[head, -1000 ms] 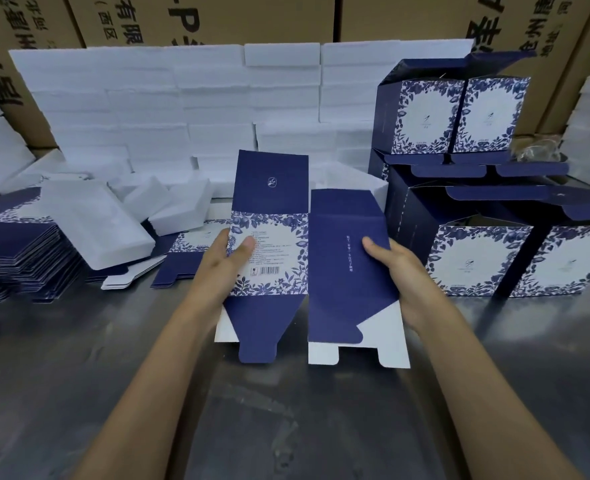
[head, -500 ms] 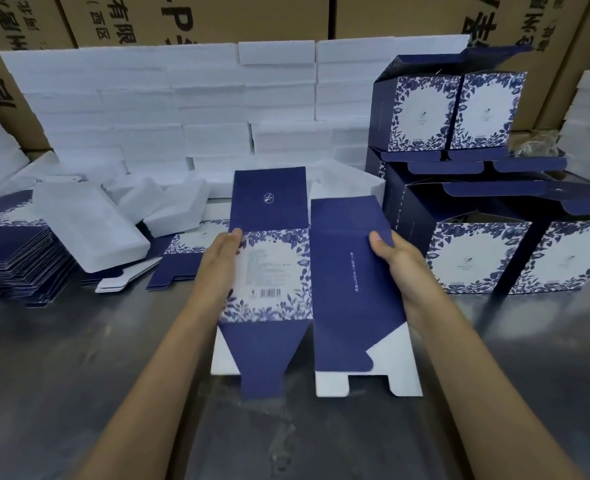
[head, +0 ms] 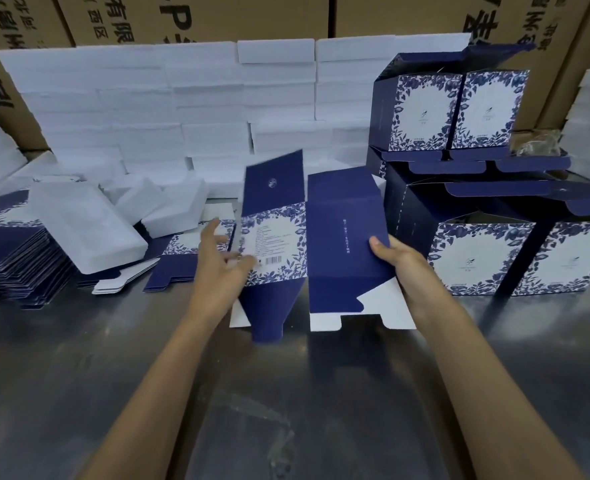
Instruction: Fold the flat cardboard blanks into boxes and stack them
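Note:
A navy flat blank (head: 338, 244) with a blue-floral white label panel is held upright over the metal table (head: 286, 393); its left panel is angled away from the plain navy panel. My right hand (head: 401, 265) grips the blank's right edge, thumb on the front face. At the left edge my left hand (head: 220, 258) is blurred, its fingers spread and straight, the thumb touching the label panel. Folded boxes (head: 473, 261) stand at the right with more boxes (head: 421, 109) stacked on them. A pile of flat blanks (head: 6, 251) lies at the far left.
White foam blocks (head: 182, 109) form a wall behind the work area, and a foam tray (head: 89, 226) leans on the blank pile. Loose blanks (head: 179, 258) lie just left of my left hand. Brown cartons (head: 200, 15) close off the back.
My left hand has let go of the blank's left edge and spread its fingers. The label panel has swung out at an angle from the navy panel. The right hand keeps its grip.

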